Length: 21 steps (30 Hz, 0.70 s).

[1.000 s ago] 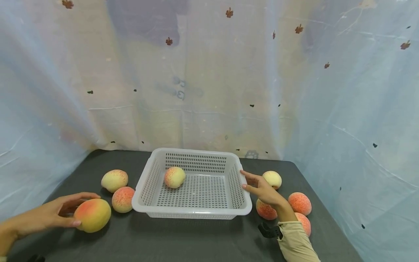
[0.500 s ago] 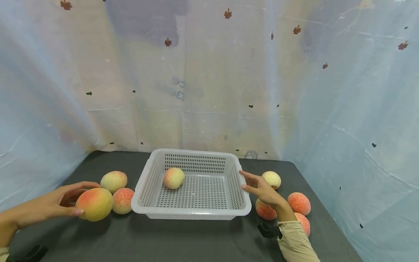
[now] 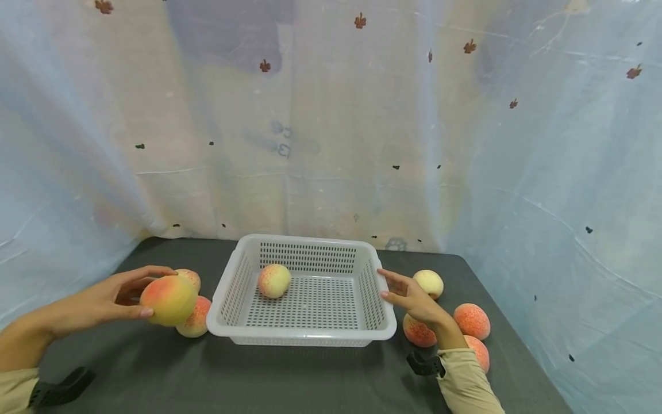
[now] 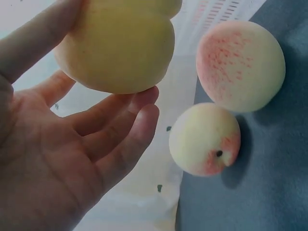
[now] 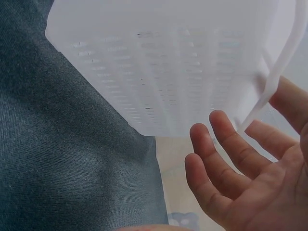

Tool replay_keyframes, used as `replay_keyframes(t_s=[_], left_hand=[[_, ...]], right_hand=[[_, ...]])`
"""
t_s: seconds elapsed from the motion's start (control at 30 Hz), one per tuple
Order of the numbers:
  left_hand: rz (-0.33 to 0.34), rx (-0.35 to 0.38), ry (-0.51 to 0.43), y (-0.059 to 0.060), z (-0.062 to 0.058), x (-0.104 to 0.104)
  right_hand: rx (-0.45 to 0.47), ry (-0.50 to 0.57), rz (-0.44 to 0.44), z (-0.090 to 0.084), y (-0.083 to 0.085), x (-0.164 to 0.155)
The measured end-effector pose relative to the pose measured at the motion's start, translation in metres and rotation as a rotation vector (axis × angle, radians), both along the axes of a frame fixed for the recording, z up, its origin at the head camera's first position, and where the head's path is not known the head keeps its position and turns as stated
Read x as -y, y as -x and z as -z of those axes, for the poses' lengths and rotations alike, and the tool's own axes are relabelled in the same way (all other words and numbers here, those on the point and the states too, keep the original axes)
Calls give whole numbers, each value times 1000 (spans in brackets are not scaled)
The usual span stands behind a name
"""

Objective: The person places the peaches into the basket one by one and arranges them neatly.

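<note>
From the head camera, the left hand [image 3: 111, 296] held a yellow-and-red peach [image 3: 168, 299] in its curled fingers, lifted off the dark table [image 3: 289, 374] just left of a white slotted basket [image 3: 305, 336]. Two more peaches [image 3: 195, 322] lay on the table right behind the held one. One peach [image 3: 274, 280] sat inside the basket near its far left side. The right hand [image 3: 414, 299] rested with loose fingers against the basket's right rim, and four peaches [image 3: 470, 321] lay on the table beside it. From the left wrist camera, thumb and fingers [image 4: 120, 120] cupped the held peach [image 4: 118, 45], with two peaches [image 4: 240, 65] on the grey cloth beyond. From the right wrist camera, the right hand's relaxed fingers [image 5: 226, 149] lay at the basket's [image 5: 163, 72] edge, gripping nothing.
</note>
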<state>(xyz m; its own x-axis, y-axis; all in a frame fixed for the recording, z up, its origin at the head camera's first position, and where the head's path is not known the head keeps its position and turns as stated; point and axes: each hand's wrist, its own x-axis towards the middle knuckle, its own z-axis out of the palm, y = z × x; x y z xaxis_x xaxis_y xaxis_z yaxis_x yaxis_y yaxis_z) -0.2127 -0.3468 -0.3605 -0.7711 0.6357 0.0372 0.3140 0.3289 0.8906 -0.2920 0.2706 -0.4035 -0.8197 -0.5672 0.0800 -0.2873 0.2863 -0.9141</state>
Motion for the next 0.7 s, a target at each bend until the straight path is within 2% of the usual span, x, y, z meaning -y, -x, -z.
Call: replay_keyframes(t_s=[0.13, 0.3, 0.6, 0.7], left_hand=[[-7, 10, 16, 3, -6, -7], [-20, -33, 32, 7, -12, -17], [15, -18, 17, 14, -21, -32], [18, -39, 21, 15, -21, -38]], right_hand=[[7, -1, 7, 1, 0, -1], [5, 2, -1, 0, 1, -1], [18, 11, -7, -3, 0, -1], [16, 2, -7, -1, 0, -1]])
